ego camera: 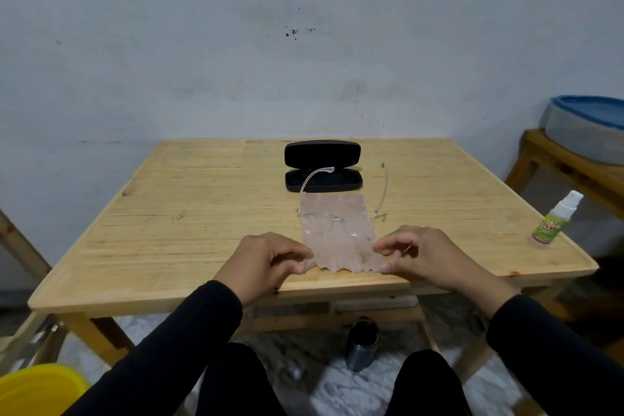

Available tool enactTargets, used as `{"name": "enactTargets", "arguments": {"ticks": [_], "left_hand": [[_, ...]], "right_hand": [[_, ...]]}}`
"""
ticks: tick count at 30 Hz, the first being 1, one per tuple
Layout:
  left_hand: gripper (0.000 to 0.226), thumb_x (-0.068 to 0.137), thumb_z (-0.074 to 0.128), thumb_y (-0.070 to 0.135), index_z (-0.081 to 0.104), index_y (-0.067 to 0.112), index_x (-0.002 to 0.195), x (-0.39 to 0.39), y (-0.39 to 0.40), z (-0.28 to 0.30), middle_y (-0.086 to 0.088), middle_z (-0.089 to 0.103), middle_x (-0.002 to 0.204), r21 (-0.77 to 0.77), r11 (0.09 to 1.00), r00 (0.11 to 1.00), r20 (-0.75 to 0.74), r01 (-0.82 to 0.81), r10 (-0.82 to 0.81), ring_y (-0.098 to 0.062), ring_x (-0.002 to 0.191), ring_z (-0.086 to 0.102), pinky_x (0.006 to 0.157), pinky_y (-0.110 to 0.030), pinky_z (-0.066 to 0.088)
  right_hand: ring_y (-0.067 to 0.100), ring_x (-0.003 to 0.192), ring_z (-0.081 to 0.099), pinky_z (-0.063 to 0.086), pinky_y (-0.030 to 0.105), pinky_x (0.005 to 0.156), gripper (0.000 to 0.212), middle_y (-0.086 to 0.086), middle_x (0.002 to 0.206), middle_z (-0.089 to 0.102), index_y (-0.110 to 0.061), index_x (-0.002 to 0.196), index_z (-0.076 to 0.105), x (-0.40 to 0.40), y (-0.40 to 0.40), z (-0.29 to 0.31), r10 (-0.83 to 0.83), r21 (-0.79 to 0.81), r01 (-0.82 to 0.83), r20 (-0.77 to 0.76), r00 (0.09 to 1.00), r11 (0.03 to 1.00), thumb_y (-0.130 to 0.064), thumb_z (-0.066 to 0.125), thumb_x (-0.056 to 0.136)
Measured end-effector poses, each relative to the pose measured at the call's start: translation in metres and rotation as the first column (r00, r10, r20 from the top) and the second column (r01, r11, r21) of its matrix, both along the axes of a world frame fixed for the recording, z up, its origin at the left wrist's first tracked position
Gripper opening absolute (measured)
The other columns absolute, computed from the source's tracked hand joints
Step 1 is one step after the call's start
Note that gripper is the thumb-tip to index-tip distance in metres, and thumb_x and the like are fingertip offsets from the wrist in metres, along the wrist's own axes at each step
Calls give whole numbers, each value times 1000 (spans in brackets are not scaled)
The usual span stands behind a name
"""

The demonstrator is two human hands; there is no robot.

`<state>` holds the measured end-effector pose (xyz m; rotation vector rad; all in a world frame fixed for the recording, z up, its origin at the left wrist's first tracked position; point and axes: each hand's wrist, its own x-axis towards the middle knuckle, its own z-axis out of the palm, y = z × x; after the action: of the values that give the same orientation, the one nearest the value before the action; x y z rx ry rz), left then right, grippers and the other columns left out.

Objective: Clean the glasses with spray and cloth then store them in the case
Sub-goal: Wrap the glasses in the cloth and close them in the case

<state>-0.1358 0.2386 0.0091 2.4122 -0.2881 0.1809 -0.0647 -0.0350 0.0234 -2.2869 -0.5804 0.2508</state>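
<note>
Clear-framed glasses (341,223) stand unfolded on a pale pink cloth (337,246) near the middle of the wooden table (202,213), arms pointing away from me. Behind them lies an open black case (323,166), its lid tilted up. My left hand (266,263) pinches the cloth's near left corner. My right hand (425,257) pinches its near right corner. A small white spray bottle (553,219) with a green label stands at the table's right edge, apart from both hands.
A dark bottle (362,344) stands on the floor under the table. A yellow bucket (37,388) sits at the lower left. To the right, a grey tub with a blue lid (587,132) rests on a wooden stand.
</note>
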Motion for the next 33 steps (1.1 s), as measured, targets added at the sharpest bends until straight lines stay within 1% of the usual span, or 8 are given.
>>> {"name": "enactTargets", "arguments": {"ticks": [5,8,10,16,19,22,27,33], "left_hand": [[16,80,70,20,74,22,96,1,-6,0,9,73,91,140,990,990,137,22,-41,1,88,55,78,-3,37],[11,82,69,22,75,22,91,1,-11,-1,7,73,87,185,983,986,164,-9,-21,-9,87,58,78,-20,45],[10,83,67,26,74,25,90,1,-13,-2,8,71,85,176,983,986,162,-60,31,-10,85,56,77,-24,45],[9,86,63,31,70,28,89,2,-20,6,17,63,73,-31,964,956,126,-265,266,0,69,56,59,-4,36],[7,86,63,34,68,29,84,7,-25,10,11,67,69,-195,913,929,30,-357,370,-1,66,59,59,-8,39],[9,86,62,34,69,29,85,15,-31,12,6,71,71,-309,861,909,-36,-405,415,-5,70,63,60,-12,41],[9,86,63,30,69,24,83,31,-42,11,5,72,67,-476,739,871,-142,-477,471,-6,68,66,69,-21,48],[13,87,61,30,69,19,85,49,-47,12,8,72,71,-509,657,821,-219,-557,527,-4,72,65,75,-21,50]], "right_hand": [[0,74,55,41,8,69,23,-15,87,60,-21,95,75,-3,5,-2,42,-74,-32,133,990,997,-18,79,73],[4,77,55,40,7,67,12,-13,85,60,-25,86,75,-6,8,-3,15,-76,-3,157,987,997,-19,77,76],[6,78,55,40,6,66,10,-10,85,61,-29,80,72,-8,11,-3,-8,-76,21,171,985,997,-20,75,78],[7,79,58,41,8,62,5,-7,86,65,-26,80,69,-6,17,1,-149,30,146,131,980,989,-23,69,84],[14,67,61,47,22,59,6,-3,73,67,-21,83,70,-3,21,4,-252,168,242,38,967,956,-22,65,86],[9,48,52,43,22,45,7,-1,60,62,-15,85,68,1,27,6,-326,305,350,-128,937,886,-18,62,89],[12,49,54,44,22,42,7,8,70,69,-9,87,66,7,45,6,-385,488,530,-371,845,693,-14,62,89],[12,56,62,52,21,49,9,4,79,74,-13,97,65,16,58,2,-374,524,580,-451,810,624,-14,63,88]]}}
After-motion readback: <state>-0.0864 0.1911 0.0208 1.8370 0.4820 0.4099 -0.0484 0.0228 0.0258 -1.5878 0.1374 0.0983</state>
